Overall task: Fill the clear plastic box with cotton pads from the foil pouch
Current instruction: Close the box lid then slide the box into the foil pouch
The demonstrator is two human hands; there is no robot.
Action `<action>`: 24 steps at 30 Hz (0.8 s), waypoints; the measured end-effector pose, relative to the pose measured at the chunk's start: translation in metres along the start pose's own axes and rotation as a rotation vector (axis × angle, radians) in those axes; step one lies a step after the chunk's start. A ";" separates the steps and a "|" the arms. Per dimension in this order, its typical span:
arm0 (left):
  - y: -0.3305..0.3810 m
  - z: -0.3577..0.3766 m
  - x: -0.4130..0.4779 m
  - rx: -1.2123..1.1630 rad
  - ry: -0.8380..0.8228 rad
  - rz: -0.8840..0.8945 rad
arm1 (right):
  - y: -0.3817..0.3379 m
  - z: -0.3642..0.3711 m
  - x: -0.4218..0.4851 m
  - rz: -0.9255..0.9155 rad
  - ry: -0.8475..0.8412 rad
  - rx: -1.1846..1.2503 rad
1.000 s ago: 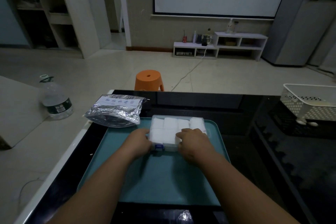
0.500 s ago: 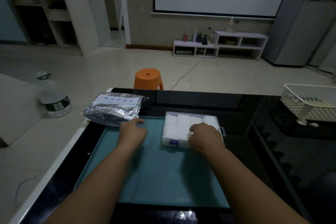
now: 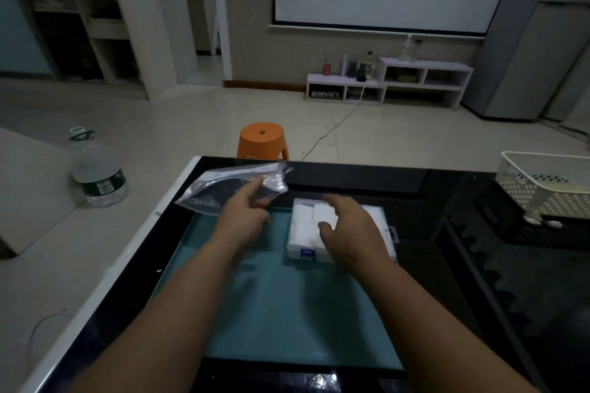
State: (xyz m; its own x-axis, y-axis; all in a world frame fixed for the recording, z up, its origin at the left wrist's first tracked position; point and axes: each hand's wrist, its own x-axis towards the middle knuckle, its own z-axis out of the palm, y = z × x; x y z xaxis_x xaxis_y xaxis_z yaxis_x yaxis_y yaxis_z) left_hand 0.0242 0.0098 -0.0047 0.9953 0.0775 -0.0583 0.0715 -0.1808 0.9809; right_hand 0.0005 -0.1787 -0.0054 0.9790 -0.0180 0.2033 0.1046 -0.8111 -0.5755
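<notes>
The silver foil pouch (image 3: pixel 217 188) lies at the far left corner of the teal tray (image 3: pixel 287 313), its right end lifted and blurred. My left hand (image 3: pixel 245 217) pinches that right end between forefinger and thumb. The clear plastic box (image 3: pixel 303 233) sits at the tray's far right, its lid closed, with white cotton pads (image 3: pixel 306 217) packed tightly inside and a blue latch at its near edge. My right hand (image 3: pixel 351 226) hovers over the box with fingers spread, holding nothing and hiding the box's right half.
The tray rests on a black glossy table (image 3: pixel 479 297) with a white left edge. A white perforated basket (image 3: pixel 542 188) stands at the table's far right. Beyond the table are an orange stool (image 3: pixel 262 140) and a large water bottle (image 3: pixel 99 175) on the floor.
The box slid from the tray's middle to its far right. My left hand left the box, reached the pouch and took hold of it. My right hand lifted off the box and spread.
</notes>
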 end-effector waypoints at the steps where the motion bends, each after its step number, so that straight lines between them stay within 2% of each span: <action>1: 0.002 0.003 -0.002 -0.013 -0.042 0.022 | 0.001 -0.001 0.000 -0.011 0.030 0.039; 4: 0.011 0.010 -0.014 -0.059 -0.147 0.052 | 0.002 -0.007 0.002 -0.015 0.075 0.070; 8: 0.016 0.019 -0.029 -0.071 -0.272 0.062 | 0.001 -0.012 0.002 -0.026 0.039 -0.112; 12: 0.022 0.015 -0.032 -0.061 -0.230 0.112 | 0.006 -0.010 0.002 -0.115 0.258 -0.219; 15: 0.023 0.001 -0.025 -0.032 -0.031 0.186 | 0.008 -0.014 0.005 -0.211 0.423 -0.077; 19: 0.014 -0.024 -0.007 0.004 0.263 0.227 | 0.006 -0.021 0.005 -0.083 0.344 0.277; 21: 0.013 -0.030 -0.004 -0.011 0.271 0.232 | 0.004 -0.025 0.005 -0.059 0.338 0.368; 24: 0.012 -0.031 -0.002 -0.086 0.177 0.238 | 0.002 -0.026 0.010 0.004 0.316 0.507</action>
State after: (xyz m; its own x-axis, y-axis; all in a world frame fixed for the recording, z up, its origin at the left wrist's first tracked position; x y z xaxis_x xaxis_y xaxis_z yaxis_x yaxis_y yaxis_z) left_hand 0.0212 0.0379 0.0133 0.9559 0.2144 0.2007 -0.1755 -0.1310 0.9757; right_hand 0.0062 -0.1960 0.0159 0.8880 -0.2566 0.3816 0.2478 -0.4320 -0.8671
